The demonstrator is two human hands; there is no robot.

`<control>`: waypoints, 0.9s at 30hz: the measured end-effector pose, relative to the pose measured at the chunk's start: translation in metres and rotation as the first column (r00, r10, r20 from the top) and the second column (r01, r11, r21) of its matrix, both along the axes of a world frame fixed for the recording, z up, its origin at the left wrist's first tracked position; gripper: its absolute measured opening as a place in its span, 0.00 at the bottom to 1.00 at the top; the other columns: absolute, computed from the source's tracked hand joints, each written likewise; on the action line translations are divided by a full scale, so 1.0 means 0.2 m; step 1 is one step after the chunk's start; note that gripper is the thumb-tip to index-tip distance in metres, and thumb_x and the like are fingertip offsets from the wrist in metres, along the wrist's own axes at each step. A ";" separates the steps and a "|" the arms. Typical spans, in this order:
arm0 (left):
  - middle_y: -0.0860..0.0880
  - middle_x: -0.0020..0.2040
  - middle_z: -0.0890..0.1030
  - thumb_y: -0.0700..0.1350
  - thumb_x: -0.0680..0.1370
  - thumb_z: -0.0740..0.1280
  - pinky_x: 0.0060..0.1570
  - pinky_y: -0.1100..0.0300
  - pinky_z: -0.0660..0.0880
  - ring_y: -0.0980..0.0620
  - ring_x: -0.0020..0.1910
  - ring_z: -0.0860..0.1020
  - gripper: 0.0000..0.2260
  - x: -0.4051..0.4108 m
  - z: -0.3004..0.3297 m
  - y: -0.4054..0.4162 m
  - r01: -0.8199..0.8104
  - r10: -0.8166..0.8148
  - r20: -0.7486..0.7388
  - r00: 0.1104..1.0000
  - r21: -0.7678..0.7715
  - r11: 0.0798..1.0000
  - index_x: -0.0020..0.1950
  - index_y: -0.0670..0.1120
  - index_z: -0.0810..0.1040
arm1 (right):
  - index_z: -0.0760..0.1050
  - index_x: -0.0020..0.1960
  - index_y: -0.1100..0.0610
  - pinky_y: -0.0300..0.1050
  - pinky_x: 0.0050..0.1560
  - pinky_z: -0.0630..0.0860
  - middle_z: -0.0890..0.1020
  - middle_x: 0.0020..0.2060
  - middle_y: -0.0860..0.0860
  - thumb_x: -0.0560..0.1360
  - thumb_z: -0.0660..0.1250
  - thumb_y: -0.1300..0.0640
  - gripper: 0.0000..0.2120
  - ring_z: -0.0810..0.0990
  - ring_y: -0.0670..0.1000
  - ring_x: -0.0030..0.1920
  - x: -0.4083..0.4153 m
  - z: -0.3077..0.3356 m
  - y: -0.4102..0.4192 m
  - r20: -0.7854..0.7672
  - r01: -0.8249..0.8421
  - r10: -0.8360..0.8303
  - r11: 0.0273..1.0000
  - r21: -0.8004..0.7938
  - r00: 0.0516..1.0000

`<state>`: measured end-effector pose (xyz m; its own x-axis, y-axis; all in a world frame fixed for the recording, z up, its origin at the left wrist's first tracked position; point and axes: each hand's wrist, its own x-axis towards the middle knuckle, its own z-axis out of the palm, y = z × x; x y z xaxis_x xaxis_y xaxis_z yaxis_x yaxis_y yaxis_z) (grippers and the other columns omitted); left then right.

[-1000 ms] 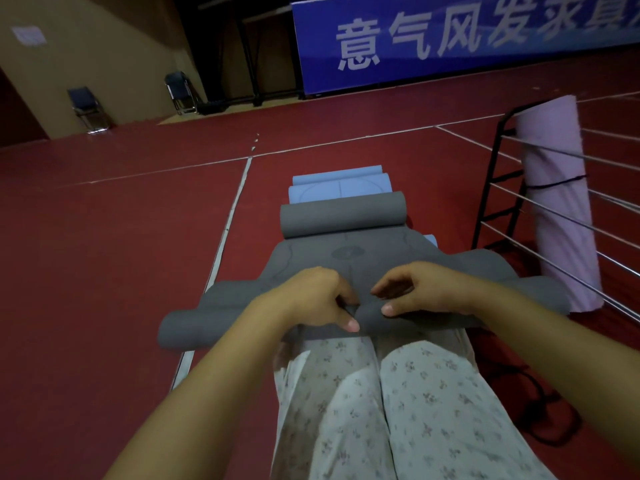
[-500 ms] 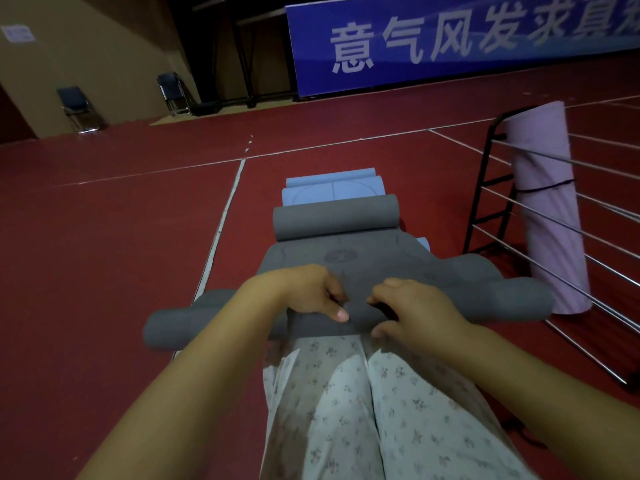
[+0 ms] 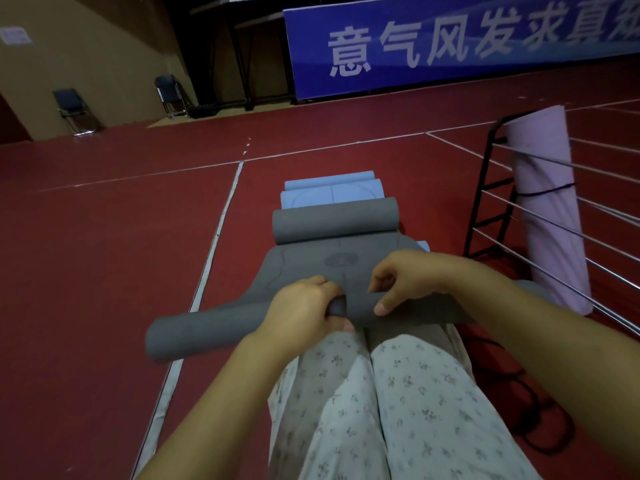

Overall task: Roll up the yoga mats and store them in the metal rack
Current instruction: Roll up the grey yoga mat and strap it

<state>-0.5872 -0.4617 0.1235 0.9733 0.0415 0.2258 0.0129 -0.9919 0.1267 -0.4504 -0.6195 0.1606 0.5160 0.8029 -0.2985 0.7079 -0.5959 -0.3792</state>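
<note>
Red sports flooring [image 3: 104, 271] with white lines fills the hall, and a blue banner [image 3: 450, 39] with white Chinese characters hangs along the far wall, with two folding chairs [image 3: 72, 109] at the left by a tan wall. On the floor in front of the person lies a grey yoga mat [image 3: 346, 258], curled into a roll at its far end and also rolled at its near end, where the roll lies across, just above the person's knees in flowered trousers [image 3: 398, 393]. The left hand [image 3: 304, 313] grips this near roll with the fingers curled over it and the thumb under. The right hand [image 3: 412, 282] pinches the roll just beside, thumb in front and bent fingers on top. A light blue mat [image 3: 329, 192] lies under and beyond the grey one. At the right stands the metal rack [image 3: 491, 202] with thin silver bars, and a pink rolled mat [image 3: 547, 202] stands upright in it, bound by a dark cord.
</note>
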 end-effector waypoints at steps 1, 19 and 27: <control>0.50 0.54 0.77 0.60 0.71 0.71 0.45 0.58 0.69 0.49 0.54 0.76 0.22 0.01 0.02 0.01 0.007 -0.007 -0.026 1.000 -0.008 1.000 0.60 0.51 0.76 | 0.80 0.52 0.49 0.48 0.59 0.75 0.82 0.49 0.45 0.67 0.76 0.48 0.15 0.79 0.47 0.52 0.01 0.00 0.00 -0.033 0.010 -0.010 1.000 0.003 0.999; 0.45 0.51 0.82 0.56 0.76 0.67 0.53 0.52 0.73 0.46 0.50 0.78 0.17 0.25 0.17 0.15 0.002 -0.104 -0.458 0.883 -0.218 0.976 0.54 0.44 0.81 | 0.76 0.43 0.55 0.49 0.33 0.74 0.77 0.39 0.51 0.47 0.83 0.46 0.30 0.77 0.54 0.36 -0.20 -0.28 -0.11 0.630 0.005 -0.190 0.959 0.282 0.753; 0.47 0.61 0.76 0.58 0.77 0.64 0.63 0.52 0.69 0.48 0.61 0.73 0.18 0.26 0.10 0.19 -0.034 -0.064 -0.456 0.888 -0.203 0.979 0.61 0.49 0.79 | 0.76 0.47 0.58 0.49 0.38 0.71 0.77 0.42 0.54 0.59 0.79 0.50 0.21 0.77 0.58 0.41 -0.11 -0.30 -0.11 0.577 -0.075 -0.154 0.932 0.354 0.802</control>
<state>-0.5358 -0.4234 0.1438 0.9663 0.0227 -0.2566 0.1033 -0.9467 0.3052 -0.4722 -0.6417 0.1001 0.5302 0.7668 0.3618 0.8374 -0.5405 -0.0814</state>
